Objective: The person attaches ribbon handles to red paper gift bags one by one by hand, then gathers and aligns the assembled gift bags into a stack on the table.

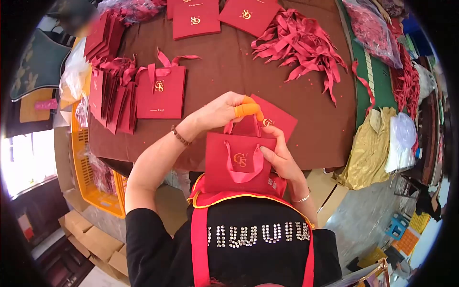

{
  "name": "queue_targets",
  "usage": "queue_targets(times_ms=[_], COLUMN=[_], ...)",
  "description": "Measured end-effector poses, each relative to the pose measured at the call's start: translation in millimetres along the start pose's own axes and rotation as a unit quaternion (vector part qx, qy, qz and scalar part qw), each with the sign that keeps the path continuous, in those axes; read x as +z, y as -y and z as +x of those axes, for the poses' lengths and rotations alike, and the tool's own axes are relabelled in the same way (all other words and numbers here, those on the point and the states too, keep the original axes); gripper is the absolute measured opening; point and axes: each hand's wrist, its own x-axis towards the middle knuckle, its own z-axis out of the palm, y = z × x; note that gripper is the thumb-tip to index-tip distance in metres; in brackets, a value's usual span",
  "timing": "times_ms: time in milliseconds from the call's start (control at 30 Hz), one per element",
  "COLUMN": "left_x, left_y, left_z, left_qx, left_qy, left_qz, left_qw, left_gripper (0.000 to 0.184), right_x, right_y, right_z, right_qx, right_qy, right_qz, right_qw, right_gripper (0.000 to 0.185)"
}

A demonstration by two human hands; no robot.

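A small red paper gift bag [217, 165] with a gold logo stands upright against my lap. Its front ribbon handle [244, 178] hangs in a loop over the logo. My left hand [234, 107], with orange finger cots on some fingers, is closed above the bag's back edge, at the rear ribbon [253, 127]. What its fingertips pinch there is small, most likely that ribbon. My right hand [282, 155] grips the bag's upper right edge, thumb in front and index finger raised toward my left hand. A flat red bag [282, 117] lies just behind.
Finished-looking red bags with ribbons [167, 98] stand in a row at the left of the brown-covered table [215, 62]. A heap of loose red ribbons [301, 45] lies at the right, and flat bags [196, 21] lie at the back. An orange crate [86, 177] sits off the left edge.
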Motion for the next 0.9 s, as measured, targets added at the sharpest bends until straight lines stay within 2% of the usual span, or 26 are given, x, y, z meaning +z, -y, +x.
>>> queue_targets(times_ms=[67,100,133,200,233,267,300,333,400,433,467,500,533,567,600,633,667,700,733,767,800,833,867,900], left_x=[-12,-23,-30,-34,-33,-31,-34,-35,-36,-37,-41,-30,-23,-11,24,37,41,35,35,25,22,15,10,15], left_y=[-6,-2,-4,-7,-6,-4,-4,0,7,2,5,8,22,32,-10,-25,-9,-9,-14,-11,-23,-29,-35,-47], left_z=[4,12,15,15,17,18,19,20,17,8,-2,-13,-25,-31,-48,-56,-57,-56,-54,-55,-56,-57,-56,-50], left_qx=[0.007,0.064,0.118,0.116,0.121,0.126,0.109,0.112,0.122,0.110,0.089,0.095,0.097,0.098,0.021,0.048,0.047,-0.015,0.012,0.047,0.081,0.126,0.168,0.179], left_qy=[-0.002,-0.067,-0.133,-0.107,-0.093,-0.077,-0.097,-0.094,-0.229,-0.278,-0.306,-0.318,-0.263,-0.197,-0.171,-0.103,-0.130,-0.164,-0.183,-0.223,-0.245,-0.272,-0.299,-0.289], left_qz=[-0.002,-0.007,-0.013,-0.031,-0.061,-0.093,-0.024,-0.023,-0.102,-0.147,-0.137,-0.162,-0.209,-0.252,-0.341,-0.328,-0.296,-0.138,-0.123,-0.030,-0.037,0.108,0.246,0.249], left_qw=[1.000,0.996,0.984,0.987,0.986,0.985,0.989,0.989,0.960,0.943,0.938,0.929,0.937,0.942,0.924,0.938,0.945,0.977,0.975,0.973,0.965,0.948,0.906,0.907], left_gripper=[0.026,0.026,0.027,0.029,0.029,0.029,0.030,0.030,0.035,0.039,0.039,0.040,0.041,0.041,0.043,0.045,0.051,0.055,0.055,0.052,0.052,0.052,0.053,0.053], right_x=[3,9,9,7,6,7,9,9,2,0,-1,1,3,5,2,0,-4,-2,-8,-13,-18,-26,-32,-36], right_y=[11,32,36,41,36,34,35,37,29,29,33,40,47,52,50,45,39,41,39,36,32,27,21,19], right_z=[-5,-11,-11,-10,-11,-11,-10,-11,-8,-7,-6,-3,1,4,8,14,19,21,21,23,22,20,19,17], right_qx=[-0.030,0.031,0.030,-0.108,-0.008,-0.011,-0.013,-0.015,-0.051,-0.084,-0.091,-0.069,-0.052,-0.065,-0.087,-0.128,-0.132,-0.118,-0.110,-0.110,-0.107,-0.118,-0.101,-0.079], right_qy=[0.068,0.095,0.100,0.075,0.093,0.093,0.072,0.049,0.011,-0.028,-0.037,-0.073,-0.109,-0.145,-0.185,-0.201,-0.209,-0.190,-0.193,-0.195,-0.193,-0.212,-0.229,-0.243], right_qz=[0.020,0.029,0.026,-0.161,-0.041,-0.041,0.008,0.056,0.029,0.008,0.006,0.121,0.233,0.218,0.135,0.058,0.020,0.131,0.039,0.015,-0.007,-0.011,-0.124,-0.234], right_qw=[0.997,0.995,0.994,0.978,0.995,0.995,0.997,0.997,0.998,0.996,0.995,0.988,0.965,0.963,0.970,0.970,0.969,0.966,0.974,0.974,0.975,0.970,0.960,0.938], right_gripper=[0.051,0.052,0.052,0.055,0.057,0.057,0.057,0.058,0.056,0.054,0.054,0.054,0.055,0.055,0.054,0.054,0.054,0.055,0.057,0.055,0.053,0.053,0.050,0.048])
